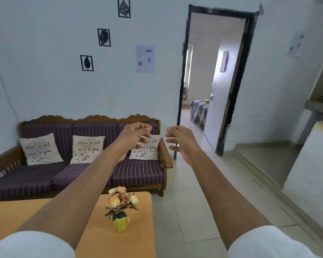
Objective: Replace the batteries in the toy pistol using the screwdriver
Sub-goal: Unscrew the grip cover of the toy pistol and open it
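Head view: two bare arms stretch to frame centre. Left hand [133,138] and right hand [177,141] both empty, fingers loosely curled, apart. Toy pistol, screwdriver, batteries: none visible. Lower left: one orange table [11,216], one yellow flower pot [120,223]. Behind: one purple sofa [45,175], three cushions. Three leaf frames upper wall.

Both arms outstretched — left hand [133,138], right hand [178,141] empty, fingers curled; sofa [78,164] beyond.

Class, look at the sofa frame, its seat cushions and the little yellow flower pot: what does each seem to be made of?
Sofa frame: likely varnished wood, brown with a carved, glossy top rail. Seat cushions: woven fabric, matte purple with pale stripes. Flower pot: ribbed yellow, possibly ceramic or plastic; the look leaves it open.
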